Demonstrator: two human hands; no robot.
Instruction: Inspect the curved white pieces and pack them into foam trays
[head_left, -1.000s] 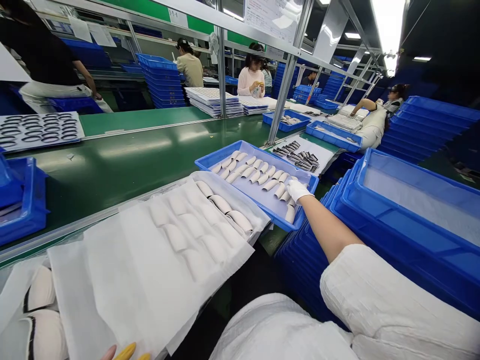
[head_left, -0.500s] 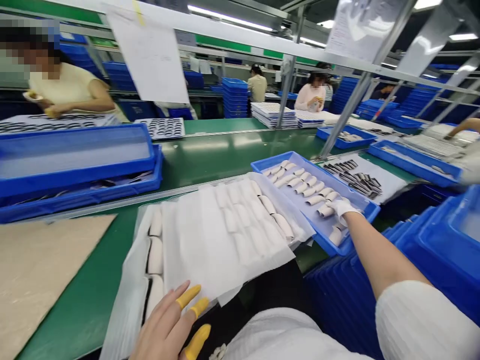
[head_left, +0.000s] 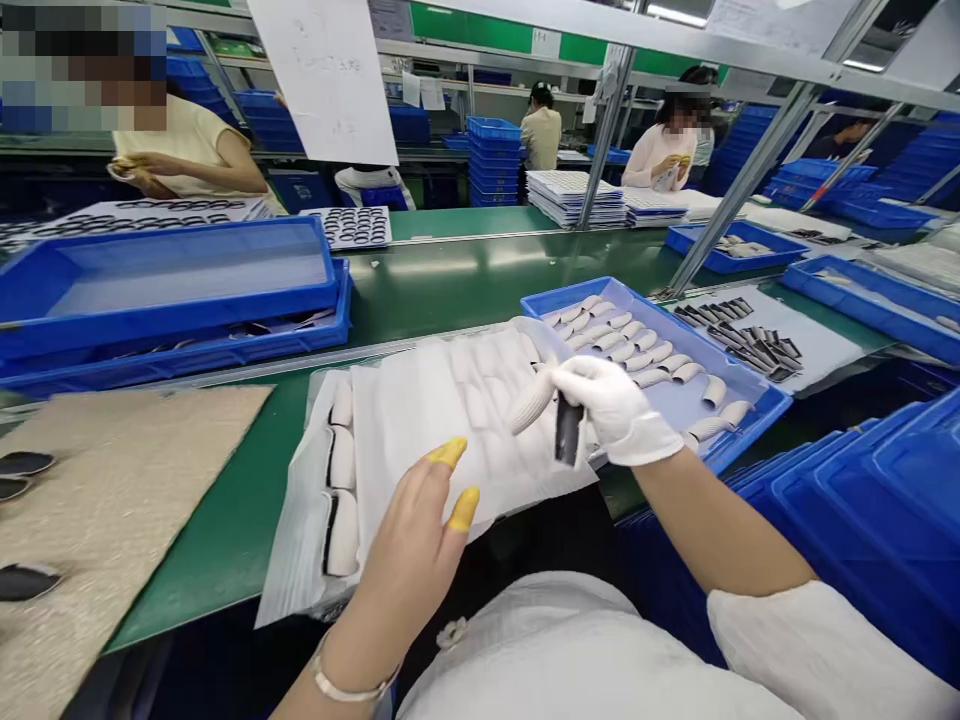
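Observation:
My right hand, in a white glove, pinches a white ribbed curved piece. A dark strip-like piece hangs from the same fingers; whether the two are joined I cannot tell. My left hand is bare but for yellow finger cots; its thumb and fingers are apart and hold nothing. It hovers over the near edge of a white translucent sheet. Rows of white curved pieces lie under this sheet, and a few with black edges show uncovered at its left. A blue tray holding similar white pieces stands right of the sheet.
Stacked blue trays stand back left. A beige board with dark oval pieces lies left. Dark pieces rest on white paper at right, above stacked blue bins. A metal post rises behind; co-workers sit beyond.
My right hand has come left out of the blue tray, bringing the white curved piece and dark piece over the sheet. My left hand has moved up and right. The view has shifted.

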